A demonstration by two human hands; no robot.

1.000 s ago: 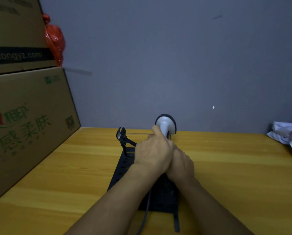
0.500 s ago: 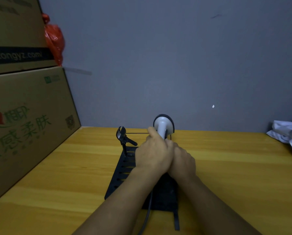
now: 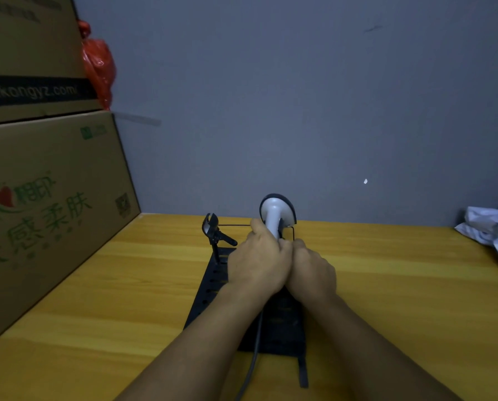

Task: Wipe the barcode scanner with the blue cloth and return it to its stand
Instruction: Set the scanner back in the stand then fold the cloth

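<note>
The barcode scanner has a white head with a black rim and stands upright above the black perforated stand base. My left hand is wrapped around its neck, thumb lying up along the white part. My right hand presses against the left one, with its fingers curled round the hidden handle. The stand's black clip on a thin post sits just left of the scanner, with nothing in it. A crumpled pale blue cloth lies on the table at the far right, away from both hands.
The scanner's dark cable trails from under my hands toward the near edge of the yellow wooden table. Stacked cardboard boxes wall off the left side, with a red plastic bag behind them. A grey wall stands close behind.
The scanner head has shifted slightly left, toward the stand's clip. Both hands keep the same grip and have barely moved.
</note>
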